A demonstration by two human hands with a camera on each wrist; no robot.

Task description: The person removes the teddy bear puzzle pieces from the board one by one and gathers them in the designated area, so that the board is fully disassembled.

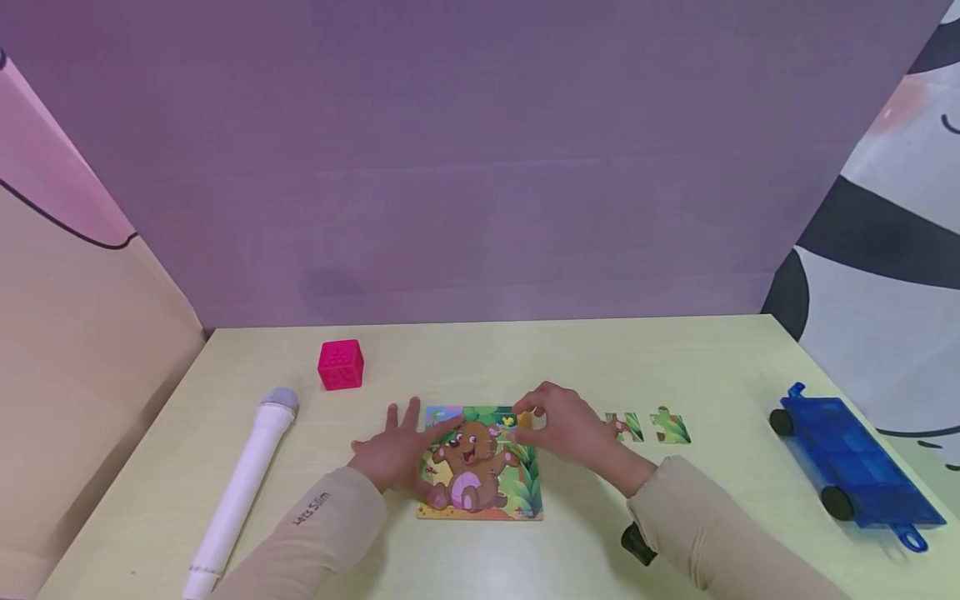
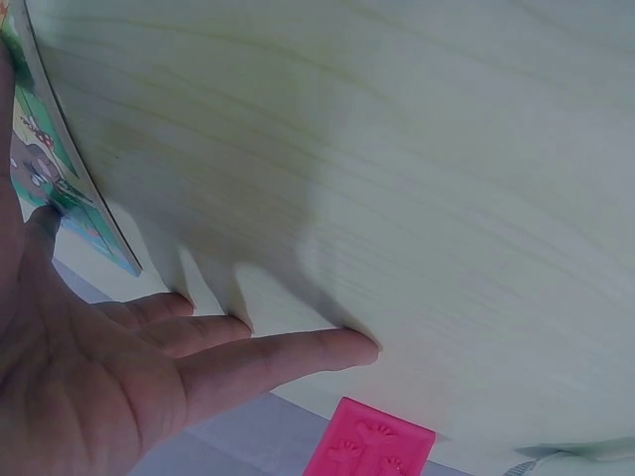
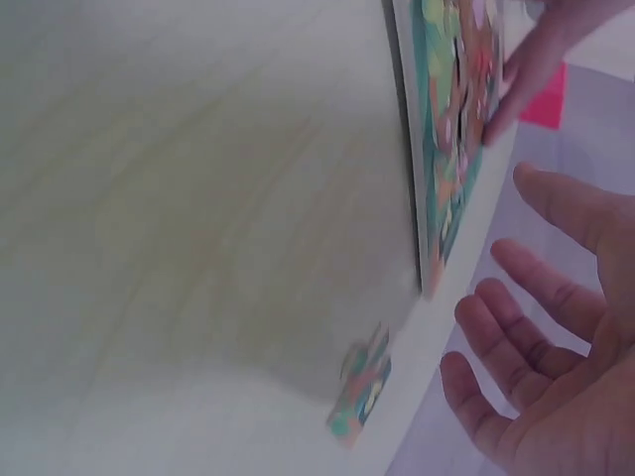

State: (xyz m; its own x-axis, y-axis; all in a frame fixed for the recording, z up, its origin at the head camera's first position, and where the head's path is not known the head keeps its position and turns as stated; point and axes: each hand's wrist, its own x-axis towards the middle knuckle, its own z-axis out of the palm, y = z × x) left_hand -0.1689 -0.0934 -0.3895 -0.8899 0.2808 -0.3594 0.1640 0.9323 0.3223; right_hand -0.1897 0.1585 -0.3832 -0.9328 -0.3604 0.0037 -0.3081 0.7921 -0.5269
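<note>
A bear jigsaw puzzle (image 1: 468, 487) lies flat on the table in the head view. My left hand (image 1: 393, 458) has its fingers spread; one fingertip rests on the puzzle's face and others reach the table beside it, as the left wrist view shows. Over the puzzle's upper right corner is my right hand (image 1: 562, 425), thumb and index finger apart. In the right wrist view, nothing shows between the right hand's loosely bent fingers (image 3: 546, 288). To the right of the puzzle lie two loose puzzle pieces, one partly behind the right hand (image 1: 630, 427) and another green piece (image 1: 671, 426).
A pink cube (image 1: 341, 365) stands at the back left. The white microphone (image 1: 243, 492) lies along the left side. At the right edge is a blue toy trailer (image 1: 858, 458) with black wheels. A purple backdrop (image 1: 480, 167) rises behind the table (image 1: 465, 567).
</note>
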